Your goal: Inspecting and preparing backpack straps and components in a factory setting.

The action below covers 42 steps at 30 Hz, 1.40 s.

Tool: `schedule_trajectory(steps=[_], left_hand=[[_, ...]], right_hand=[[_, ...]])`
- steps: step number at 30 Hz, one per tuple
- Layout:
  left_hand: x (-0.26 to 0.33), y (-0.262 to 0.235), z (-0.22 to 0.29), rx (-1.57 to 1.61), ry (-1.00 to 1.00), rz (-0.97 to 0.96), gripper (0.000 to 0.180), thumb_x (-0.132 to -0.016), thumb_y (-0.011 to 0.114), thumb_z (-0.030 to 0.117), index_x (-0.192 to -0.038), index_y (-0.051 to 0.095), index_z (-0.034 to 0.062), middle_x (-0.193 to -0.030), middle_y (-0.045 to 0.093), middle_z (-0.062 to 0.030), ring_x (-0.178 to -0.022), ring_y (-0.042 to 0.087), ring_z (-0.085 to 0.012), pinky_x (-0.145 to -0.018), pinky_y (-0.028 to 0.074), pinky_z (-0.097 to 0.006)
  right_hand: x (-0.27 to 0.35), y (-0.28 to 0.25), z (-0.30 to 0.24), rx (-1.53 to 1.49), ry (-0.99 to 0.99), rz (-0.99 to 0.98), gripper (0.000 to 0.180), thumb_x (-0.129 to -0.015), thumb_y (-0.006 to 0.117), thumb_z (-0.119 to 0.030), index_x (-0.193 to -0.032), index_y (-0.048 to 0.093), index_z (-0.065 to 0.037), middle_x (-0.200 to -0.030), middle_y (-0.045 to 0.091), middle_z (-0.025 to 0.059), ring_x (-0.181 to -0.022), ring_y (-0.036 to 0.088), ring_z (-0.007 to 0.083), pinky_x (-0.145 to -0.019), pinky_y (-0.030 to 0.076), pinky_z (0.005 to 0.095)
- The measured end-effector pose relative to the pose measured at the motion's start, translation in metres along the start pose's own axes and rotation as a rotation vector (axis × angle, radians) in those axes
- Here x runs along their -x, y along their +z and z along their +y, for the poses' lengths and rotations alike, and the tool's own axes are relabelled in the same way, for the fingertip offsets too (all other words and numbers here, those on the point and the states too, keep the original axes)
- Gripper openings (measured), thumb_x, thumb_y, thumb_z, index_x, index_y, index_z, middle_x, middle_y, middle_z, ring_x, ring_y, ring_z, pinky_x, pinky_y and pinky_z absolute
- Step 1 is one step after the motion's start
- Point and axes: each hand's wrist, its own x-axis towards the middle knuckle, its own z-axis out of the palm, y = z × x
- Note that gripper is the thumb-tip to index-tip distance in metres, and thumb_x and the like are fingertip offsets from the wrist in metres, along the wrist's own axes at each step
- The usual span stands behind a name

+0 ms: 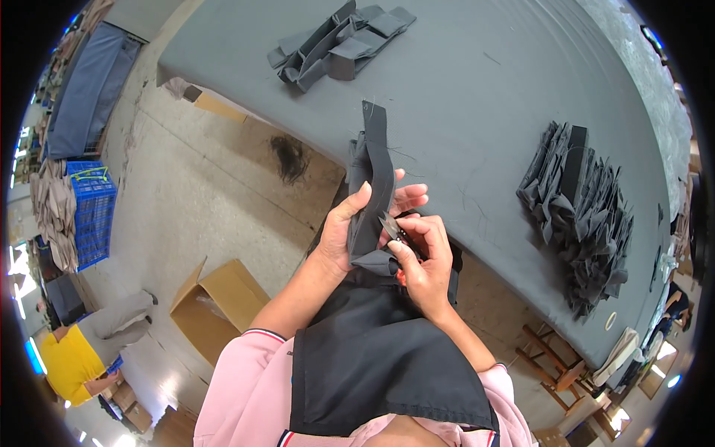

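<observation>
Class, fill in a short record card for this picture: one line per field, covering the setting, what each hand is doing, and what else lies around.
Setting: workroom, person at a large grey table
Left hand: grips a dark grey fabric strip, held upright
Right hand: holds small thread snips against the strip
Lap: dark cloth draped over it
On table: small heap of grey fabric pieces at the far side; a larger stack on the right
On floor: open cardboard box, blue crate
Others: a person in yellow, lower left

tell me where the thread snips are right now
In the head view, the thread snips sit mid-frame in the right hand, against the grey fabric strip the left hand holds.
</observation>
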Motion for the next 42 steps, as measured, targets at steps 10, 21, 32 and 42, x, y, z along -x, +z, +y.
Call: schedule_trajectory(steps=[10,21,32,42], left_hand=[[-0.002,0.001,-0.009,0.113,0.059,-0.131,0.07,-0.091,0.034,0.057,-0.134,0.037,0.0023,-0.138,0.038,-0.022,-0.132,0.03,-0.0363,-0.108,0.027,-0.05],[-0.003,0.011,0.007,0.198,0.094,-0.021,0.064,-0.091,0.039,0.051,-0.129,0.042,-0.0007,-0.134,0.042,-0.0246,-0.127,0.037,-0.0396,-0.109,0.027,-0.048],[-0.002,0.008,0.002,0.255,0.097,-0.05,0.062,-0.093,0.038,0.048,-0.13,0.039,-0.0007,-0.135,0.039,-0.0257,-0.129,0.035,-0.0385,-0.11,0.026,-0.046],[0.005,0.008,0.012,0.137,0.093,-0.093,0.066,-0.094,0.034,0.046,-0.14,0.026,-0.0007,-0.143,0.029,-0.024,-0.133,0.029,-0.0374,-0.111,0.022,-0.047]], right_hand=[[-0.001,0.003,-0.002,0.072,-0.062,-0.043,0.03,-0.072,0.059,0.012,-0.099,0.059,0.0,-0.091,0.051,0.0077,-0.078,0.055,0.0149,-0.067,0.047,0.0243],[0.008,0.008,-0.006,0.317,-0.298,-0.07,0.031,-0.064,0.072,0.001,-0.094,0.063,-0.004,-0.079,0.057,0.0081,-0.064,0.057,0.0212,-0.054,0.045,0.0303],[0.007,0.011,-0.003,0.365,-0.439,-0.052,0.028,-0.063,0.073,0.001,-0.09,0.065,-0.004,-0.073,0.056,0.0062,-0.061,0.054,0.022,-0.055,0.042,0.0305],[0.002,-0.001,-0.009,0.313,-0.262,0.018,0.022,-0.069,0.07,0.003,-0.089,0.063,-0.001,-0.076,0.056,0.0097,-0.063,0.056,0.022,-0.054,0.046,0.0305]])
